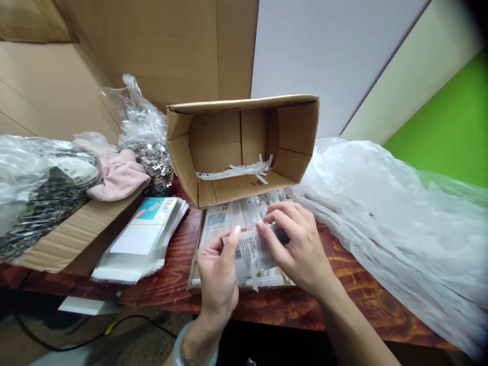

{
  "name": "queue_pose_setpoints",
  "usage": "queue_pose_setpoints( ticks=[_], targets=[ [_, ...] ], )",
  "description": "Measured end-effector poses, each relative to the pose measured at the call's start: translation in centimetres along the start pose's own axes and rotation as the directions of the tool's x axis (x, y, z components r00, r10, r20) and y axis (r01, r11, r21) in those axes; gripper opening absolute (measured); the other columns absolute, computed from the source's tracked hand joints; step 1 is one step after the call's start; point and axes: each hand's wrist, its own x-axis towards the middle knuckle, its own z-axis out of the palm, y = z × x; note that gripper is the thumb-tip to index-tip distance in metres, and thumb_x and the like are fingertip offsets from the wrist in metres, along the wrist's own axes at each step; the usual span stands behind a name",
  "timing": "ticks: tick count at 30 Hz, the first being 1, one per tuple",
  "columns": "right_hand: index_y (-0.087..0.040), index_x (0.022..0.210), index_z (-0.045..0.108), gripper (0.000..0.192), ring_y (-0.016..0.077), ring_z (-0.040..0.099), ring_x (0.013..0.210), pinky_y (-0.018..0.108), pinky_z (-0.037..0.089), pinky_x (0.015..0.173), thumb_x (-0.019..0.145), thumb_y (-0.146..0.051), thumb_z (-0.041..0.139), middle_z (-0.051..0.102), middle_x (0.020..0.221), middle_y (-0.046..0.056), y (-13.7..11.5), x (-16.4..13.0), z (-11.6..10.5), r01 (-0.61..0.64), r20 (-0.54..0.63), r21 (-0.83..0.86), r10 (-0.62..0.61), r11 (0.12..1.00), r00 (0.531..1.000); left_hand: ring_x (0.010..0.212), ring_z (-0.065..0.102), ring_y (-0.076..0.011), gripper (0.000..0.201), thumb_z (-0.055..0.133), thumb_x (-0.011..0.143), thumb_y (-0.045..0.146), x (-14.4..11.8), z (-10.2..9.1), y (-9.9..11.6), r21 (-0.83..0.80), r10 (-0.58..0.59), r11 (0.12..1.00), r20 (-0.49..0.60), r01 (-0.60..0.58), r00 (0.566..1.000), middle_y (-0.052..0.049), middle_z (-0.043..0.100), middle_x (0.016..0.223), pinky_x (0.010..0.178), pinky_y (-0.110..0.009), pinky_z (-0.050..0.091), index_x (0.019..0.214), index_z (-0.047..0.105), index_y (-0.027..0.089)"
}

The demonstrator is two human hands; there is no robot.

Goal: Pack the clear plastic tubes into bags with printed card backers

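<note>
Hands, left hand (218,272) and right hand (295,244), pinch printed packet (251,251); text unreadable.

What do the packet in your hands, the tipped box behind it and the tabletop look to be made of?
Packet: looks like thin clear plastic film, glossy, over a printed paper insert; both hands, left hand and right hand, pinch it.
Tipped box: brown corrugated cardboard, matte, with folded flaps.
Tabletop: seemingly dark reddish wood with visible grain and slight sheen, possibly a laminate.
</note>
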Motion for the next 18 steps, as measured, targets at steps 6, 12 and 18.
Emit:
queue_pose_setpoints(
  ticks=[6,12,18],
  targets=[
    [-0.017,0.069,0.055,0.029,0.0161,0.049,0.077,0.031,0.036,0.071,0.093,-0.033,0.056,0.059,0.075,0.002,1.2,0.4,-0.2,-0.118,0.148,0.059,0.108,0.991,0.983,0.058,0.064,-0.0147,0.03,0.078,0.076,0.034,1.6,-0.7,0.8,0.113,-0.222,0.972,0.172,0.205,0.96,-0.003,0.068,0.069,0.059,-0.024,0.054,0.09,0.058,0.016],
    [-0.017,0.07,0.055,0.028,0.0168,0.051,0.08,0.031,0.037,0.073,0.092,-0.035,0.058,0.058,0.076,0.002,1.4,0.6,-0.2,-0.199,0.132,0.09,0.186,0.976,0.974,0.083,0.068,-0.0169,0.059,0.072,0.083,0.028,0.4,-1.0,1.4,0.297,-0.084,0.954,0.342,-0.023,0.936,-0.004,0.07,0.107,0.074,-0.027,0.057,0.135,0.045,0.031],
    [-0.02,0.103,0.06,0.014,0.0217,0.056,0.106,0.038,0.036,0.09,0.094,-0.031,0.057,0.063,0.106,0.006,1.8,-0.2,-0.9,-0.017,0.028,0.09,0.014,0.996,1.0,0.109,0.061,-0.0171,0.018,0.07,0.084,0.025,0.2,-1.4,2.2,0.471,0.009,0.854,0.414,-0.223,0.91,-0.003,0.068,0.114,0.093,-0.021,0.048,0.103,0.071,0.023]
  ],
)
